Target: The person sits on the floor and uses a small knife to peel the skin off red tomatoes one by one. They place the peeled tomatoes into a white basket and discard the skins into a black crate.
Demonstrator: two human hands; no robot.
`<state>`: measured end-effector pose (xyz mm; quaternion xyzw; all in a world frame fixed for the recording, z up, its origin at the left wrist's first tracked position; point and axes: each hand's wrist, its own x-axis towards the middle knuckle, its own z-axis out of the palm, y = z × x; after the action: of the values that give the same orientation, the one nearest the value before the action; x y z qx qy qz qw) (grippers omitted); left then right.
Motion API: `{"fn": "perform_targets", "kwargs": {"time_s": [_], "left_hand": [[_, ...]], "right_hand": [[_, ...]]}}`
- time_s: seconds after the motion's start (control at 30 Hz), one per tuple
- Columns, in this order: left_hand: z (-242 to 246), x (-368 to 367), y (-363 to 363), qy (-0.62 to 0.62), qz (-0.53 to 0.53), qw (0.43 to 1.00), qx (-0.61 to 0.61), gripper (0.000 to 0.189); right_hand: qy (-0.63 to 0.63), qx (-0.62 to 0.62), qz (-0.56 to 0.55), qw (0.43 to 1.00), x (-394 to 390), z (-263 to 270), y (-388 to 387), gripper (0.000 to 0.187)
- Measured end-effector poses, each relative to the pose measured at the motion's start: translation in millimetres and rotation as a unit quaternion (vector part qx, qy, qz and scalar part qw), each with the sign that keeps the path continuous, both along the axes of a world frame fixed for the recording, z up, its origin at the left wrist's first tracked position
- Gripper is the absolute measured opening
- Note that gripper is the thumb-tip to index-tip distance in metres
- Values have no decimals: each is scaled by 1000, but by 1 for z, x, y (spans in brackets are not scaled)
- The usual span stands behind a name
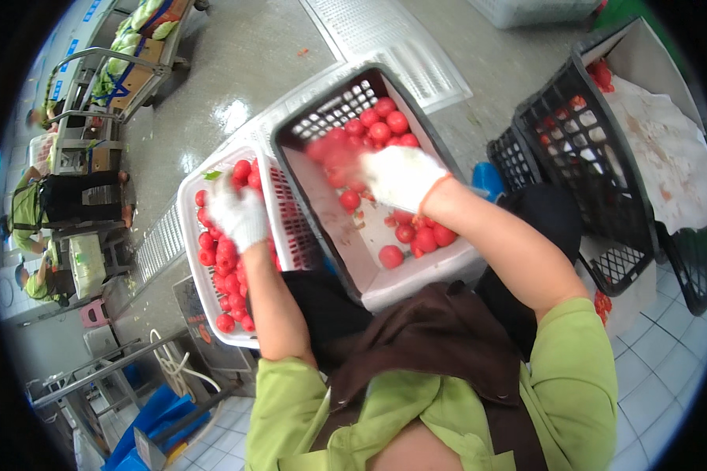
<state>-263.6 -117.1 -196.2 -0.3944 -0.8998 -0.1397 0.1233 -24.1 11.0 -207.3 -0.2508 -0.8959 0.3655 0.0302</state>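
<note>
My left hand [237, 213], in a white knit glove, is over the white plastic basket [188, 253] of red tomatoes [226, 257]; its fingers are blurred, so what they hold cannot be told. A green leaf [212, 175] shows beside it. My right hand [402, 176], gloved likewise with an orange cuff, reaches into the black plastic crate [342, 247] between groups of red tomatoes [380, 130]. Blurred red tomatoes lie at its fingertips, and its grip is unclear. Small red scraps lie on the crate's pale lining.
Stacked black baskets [589, 159] with a stained white liner [654, 147] stand at the right. A cart [147, 70] loaded with leafy vegetables stands at the upper left. Two co-workers [29, 203] are at the far left. A metal drain grate [389, 47] crosses the wet floor.
</note>
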Motion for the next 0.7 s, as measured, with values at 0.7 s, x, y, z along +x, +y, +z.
{"fn": "perform_targets", "kwargs": {"time_s": [0.7], "left_hand": [[-350,143,-57,-475,-137,783,-378,57]], "right_hand": [[75,-39,-124,989,15,-9,24,23]]}}
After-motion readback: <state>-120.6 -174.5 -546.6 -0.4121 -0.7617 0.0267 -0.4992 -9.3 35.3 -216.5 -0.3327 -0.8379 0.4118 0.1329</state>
